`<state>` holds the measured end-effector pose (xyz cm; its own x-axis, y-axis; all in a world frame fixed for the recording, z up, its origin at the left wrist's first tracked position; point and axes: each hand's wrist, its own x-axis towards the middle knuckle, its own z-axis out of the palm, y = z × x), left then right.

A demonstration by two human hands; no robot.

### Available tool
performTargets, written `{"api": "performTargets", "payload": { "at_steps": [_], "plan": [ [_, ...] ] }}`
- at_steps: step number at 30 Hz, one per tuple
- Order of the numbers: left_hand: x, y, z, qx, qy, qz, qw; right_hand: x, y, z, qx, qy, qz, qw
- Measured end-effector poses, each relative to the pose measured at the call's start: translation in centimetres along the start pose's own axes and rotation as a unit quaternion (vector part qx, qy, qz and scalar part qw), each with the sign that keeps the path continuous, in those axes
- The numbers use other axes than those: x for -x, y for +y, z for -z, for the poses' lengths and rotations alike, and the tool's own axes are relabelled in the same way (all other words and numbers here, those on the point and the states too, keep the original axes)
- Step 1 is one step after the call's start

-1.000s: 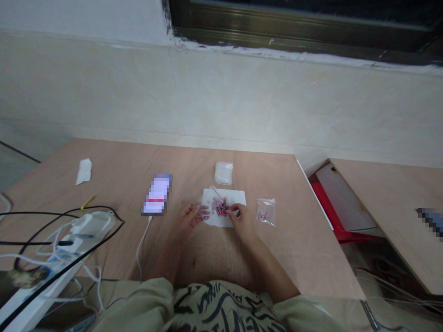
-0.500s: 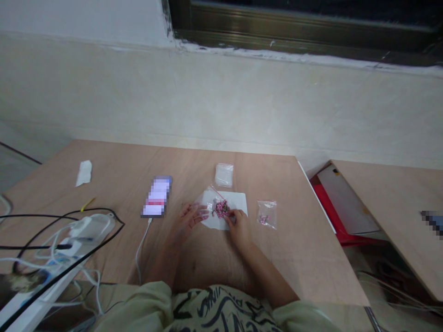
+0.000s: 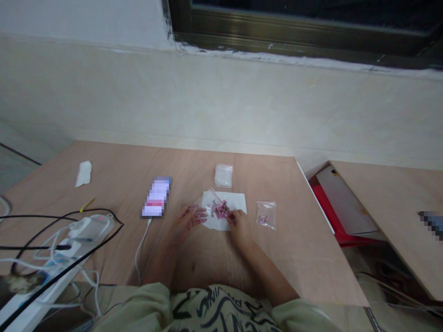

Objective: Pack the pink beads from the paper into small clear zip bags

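Note:
A pile of small pink and dark beads (image 3: 221, 210) lies on a white sheet (image 3: 238, 199) in front of me. My left hand (image 3: 188, 218) is at the sheet's left edge, its fingers closed on a clear zip bag (image 3: 209, 199) with a red seal line that reaches toward the beads. At the right side of the pile, my right hand (image 3: 239, 225) has thumb and fingertips pinched together; whatever is between them is too small to make out. Farther right lies another clear zip bag (image 3: 266, 215) with a few pink beads inside.
A stack of clear bags (image 3: 223, 175) lies beyond the sheet. To the left are a phone (image 3: 156, 197) on a white cable, a scrap of white paper (image 3: 83, 174), and a power strip (image 3: 92, 230) among tangled cables. A gap separates the wooden table (image 3: 297, 267) from another at right.
The zip bag's red seal line has shifted slightly and the bag lies lower over the sheet. My right hand stays pinched by the beads; the left hand has barely moved.

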<state>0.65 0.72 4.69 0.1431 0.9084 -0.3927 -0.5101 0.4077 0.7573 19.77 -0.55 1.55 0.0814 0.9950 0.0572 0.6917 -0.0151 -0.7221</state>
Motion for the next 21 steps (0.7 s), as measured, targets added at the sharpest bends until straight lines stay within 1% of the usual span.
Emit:
{"api": "performTargets", "payload": {
  "at_steps": [2,4,7,10,13,17,19,21],
  "plan": [
    [-0.2,0.2,0.0,-0.013,-0.007,0.004,1.000,-0.4,-0.2,0.5,-0.015,0.013,-0.001,1.000],
    [-0.4,0.4,-0.1,-0.028,-0.017,0.007,0.999,-1.0,-0.8,1.6,-0.045,0.035,-0.005,0.998],
    [-0.4,0.7,-0.5,-0.046,-0.040,0.009,0.998,-2.2,-2.5,3.5,-0.091,0.053,0.003,0.994],
    [-0.2,0.9,-1.0,-0.059,-0.060,0.011,0.996,-3.2,-4.6,5.0,-0.103,0.025,0.048,0.993],
    [0.0,0.9,-1.3,-0.061,-0.055,0.014,0.997,-3.5,-5.8,5.2,-0.126,-0.025,0.075,0.989],
    [0.0,0.3,-1.3,-0.034,-0.009,0.009,0.999,-2.8,-5.8,4.6,-0.205,-0.106,0.072,0.970],
    [0.0,-0.2,-1.1,-0.012,0.005,0.001,1.000,-2.2,-5.9,4.4,-0.226,-0.115,0.062,0.965],
    [0.0,-0.7,-0.9,-0.001,-0.004,0.003,1.000,-1.8,-6.2,4.4,-0.237,-0.115,0.059,0.963]
  ]
}}
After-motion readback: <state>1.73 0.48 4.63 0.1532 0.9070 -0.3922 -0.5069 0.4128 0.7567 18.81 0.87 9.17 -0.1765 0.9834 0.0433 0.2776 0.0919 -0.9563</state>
